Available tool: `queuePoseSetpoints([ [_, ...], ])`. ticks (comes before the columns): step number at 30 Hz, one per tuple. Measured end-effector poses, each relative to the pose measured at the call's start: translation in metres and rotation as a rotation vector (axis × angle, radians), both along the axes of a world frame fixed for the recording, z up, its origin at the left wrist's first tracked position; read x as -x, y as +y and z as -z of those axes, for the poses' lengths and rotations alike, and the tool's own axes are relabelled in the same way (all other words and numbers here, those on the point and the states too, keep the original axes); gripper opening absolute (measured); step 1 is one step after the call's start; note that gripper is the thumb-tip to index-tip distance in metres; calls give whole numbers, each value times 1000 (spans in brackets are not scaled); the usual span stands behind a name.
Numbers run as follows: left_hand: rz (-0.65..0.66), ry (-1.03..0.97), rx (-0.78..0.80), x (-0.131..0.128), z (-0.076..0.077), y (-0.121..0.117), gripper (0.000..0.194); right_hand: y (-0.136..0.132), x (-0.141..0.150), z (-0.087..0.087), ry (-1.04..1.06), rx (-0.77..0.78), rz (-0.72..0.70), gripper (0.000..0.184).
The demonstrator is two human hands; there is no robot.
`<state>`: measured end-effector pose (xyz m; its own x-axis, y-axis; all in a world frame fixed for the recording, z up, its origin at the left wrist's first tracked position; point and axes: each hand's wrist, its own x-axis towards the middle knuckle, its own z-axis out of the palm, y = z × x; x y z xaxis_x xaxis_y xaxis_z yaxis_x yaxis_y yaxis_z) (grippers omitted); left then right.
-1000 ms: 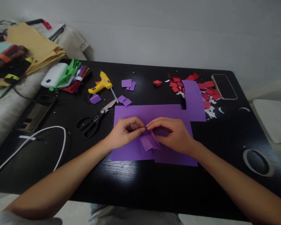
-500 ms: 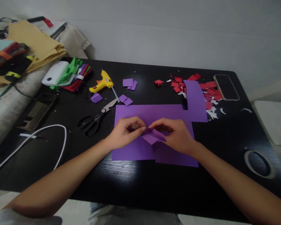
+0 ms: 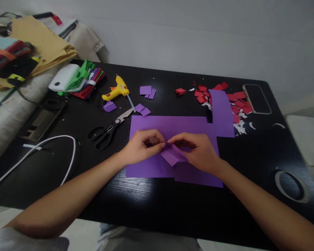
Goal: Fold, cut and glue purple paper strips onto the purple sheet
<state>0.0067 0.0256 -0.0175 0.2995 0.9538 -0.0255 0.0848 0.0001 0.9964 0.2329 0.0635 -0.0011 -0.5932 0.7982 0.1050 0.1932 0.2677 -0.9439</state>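
Observation:
Between my two hands is a small folded strip of purple paper, held above larger purple sheets that lie on the black table. My left hand pinches the strip's upper left end between thumb and forefinger. At its other side, my right hand grips the strip, fingertips close to those of the left; its thumb is partly hidden behind the paper. Left of the sheets lie black-handled scissors, blades apart. Small folded purple pieces rest beyond the sheets.
A yellow glue gun stands behind the scissors. Red paper pieces and white scraps lie at the back right, partly under a purple strip, beside a phone. A white cable curves at left; a tape roll lies right.
The folded strip has tilted slightly in my fingers, its near flap swinging a little downward. Both hands keep their hold, and the whole view has shifted slightly.

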Motion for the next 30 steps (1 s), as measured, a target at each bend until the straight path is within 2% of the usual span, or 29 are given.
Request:
queuePoseSetpoints([
  [6,-4,-11,32,-1,-1,0,14,-1,-1,-1,7,-14,-19,20],
  [13,5,0,21,0,-1,0,15,-1,-1,1,-21,-64,-22,18],
  [20,-3,16,1,-1,-2,-1,14,-1,-2,-2,-73,-180,-67,19],
  [30,79,13,66,2,-2,1,14,-3,-3,-1,-116,-273,-80,18],
])
